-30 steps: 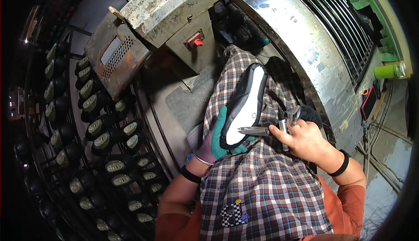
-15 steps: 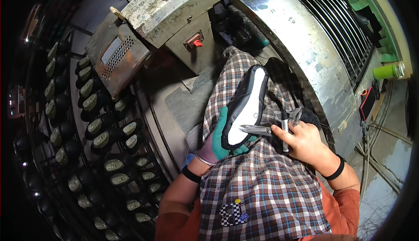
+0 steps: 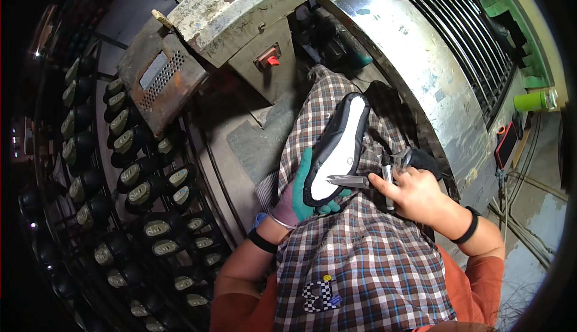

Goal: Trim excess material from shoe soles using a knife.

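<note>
One black soft-sided shoe with a long white underside (image 3: 335, 162), held over the brown plaid cloth apron (image 3: 360, 254), between the apron's left and right edges, wide end nearest the wearer. The wide end is clasped in the left hand (image 3: 296, 195), gloved in green and mauve, thumb and fingers closed around opposite sides. One pointed silver scissor-like tool (image 3: 351, 180), gripped in the bare right hand (image 3: 419, 195), its tip at the white wide end; whether its blades are parted cannot be told. One slim silver-and-black pen-shaped tool (image 3: 386, 173), carried by the same hand, tilted slightly further than half a second ago. Shoe and tip have barely been shifted; work is judged to be kept at one spot.
</note>
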Demonstrator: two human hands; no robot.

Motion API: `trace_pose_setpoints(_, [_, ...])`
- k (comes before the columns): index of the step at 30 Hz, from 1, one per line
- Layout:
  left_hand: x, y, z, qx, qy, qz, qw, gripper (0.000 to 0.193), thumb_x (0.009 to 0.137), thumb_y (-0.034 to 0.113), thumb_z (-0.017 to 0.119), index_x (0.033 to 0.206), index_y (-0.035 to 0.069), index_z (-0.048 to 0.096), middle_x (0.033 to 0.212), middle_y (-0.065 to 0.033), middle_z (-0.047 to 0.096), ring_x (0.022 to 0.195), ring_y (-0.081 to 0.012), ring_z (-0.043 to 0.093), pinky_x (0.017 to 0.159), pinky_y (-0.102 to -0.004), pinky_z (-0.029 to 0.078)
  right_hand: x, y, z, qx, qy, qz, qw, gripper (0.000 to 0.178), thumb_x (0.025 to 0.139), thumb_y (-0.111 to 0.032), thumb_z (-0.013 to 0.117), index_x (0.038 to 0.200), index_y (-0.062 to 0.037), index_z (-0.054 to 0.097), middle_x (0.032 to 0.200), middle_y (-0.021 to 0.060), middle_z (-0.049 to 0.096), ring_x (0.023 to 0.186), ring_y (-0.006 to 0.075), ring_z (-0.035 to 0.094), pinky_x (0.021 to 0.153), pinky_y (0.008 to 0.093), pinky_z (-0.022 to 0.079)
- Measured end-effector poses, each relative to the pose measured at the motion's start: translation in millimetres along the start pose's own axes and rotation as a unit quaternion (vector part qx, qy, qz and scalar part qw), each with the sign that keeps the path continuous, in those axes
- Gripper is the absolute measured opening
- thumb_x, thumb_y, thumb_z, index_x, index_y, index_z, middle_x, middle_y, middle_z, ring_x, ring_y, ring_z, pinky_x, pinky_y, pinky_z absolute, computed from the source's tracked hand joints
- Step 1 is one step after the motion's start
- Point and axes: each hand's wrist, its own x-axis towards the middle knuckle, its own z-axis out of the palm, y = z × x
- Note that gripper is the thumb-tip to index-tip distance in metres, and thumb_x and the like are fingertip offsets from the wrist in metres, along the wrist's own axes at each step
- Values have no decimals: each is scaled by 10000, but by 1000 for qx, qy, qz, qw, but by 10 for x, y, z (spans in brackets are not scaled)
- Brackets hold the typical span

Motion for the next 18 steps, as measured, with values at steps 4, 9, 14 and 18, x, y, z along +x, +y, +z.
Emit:
trace_pose_setpoints(4, [0, 37, 16, -117, -4, -45, 992, 673, 958, 601, 300, 1422, 119, 380, 1250, -117, 578, 999, -238, 645, 537, -390, 594, -8, -48, 494, 150, 76, 74, 983, 584, 631, -97, 697, 1206, -159, 612, 798, 112, 595, 674, 271, 610, 586, 377, 507])
trace_pose_setpoints(9, [-1, 52, -24, -157, -34, -72, 984, 681, 953, 616, 296, 1402, 118, 409, 1217, -126, 597, 944, -245, 664, 535, -395, 588, 44, -119, 678, 439, 125, 116, 882, 468, 748, -96, 744, 1191, -59, 597, 931, 133, 656, 866, 278, 657, 777, 344, 507])
trace_pose_setpoints(14, [-5, 62, -1, -70, -91, -79, 990, 717, 945, 630, 313, 1378, 72, 430, 1057, -155, 663, 808, -237, 692, 592, -331, 571, -42, 5, 875, 705, 198, 278, 621, 516, 845, -100, 693, 1318, -72, 488, 936, 21, 592, 709, 71, 541, 618, 196, 422])
trace_pose_setpoints(18, [-266, 255, 164, 317, 59, -40, 946, 689, 954, 597, 364, 1316, 24, 488, 1012, -147, 676, 713, -181, 687, 611, -263, 553, -20, 105, 781, 750, 284, 305, 513, 627, 871, -191, 677, 1404, -97, 360, 872, 5, 551, 598, 48, 452, 506, 189, 364])
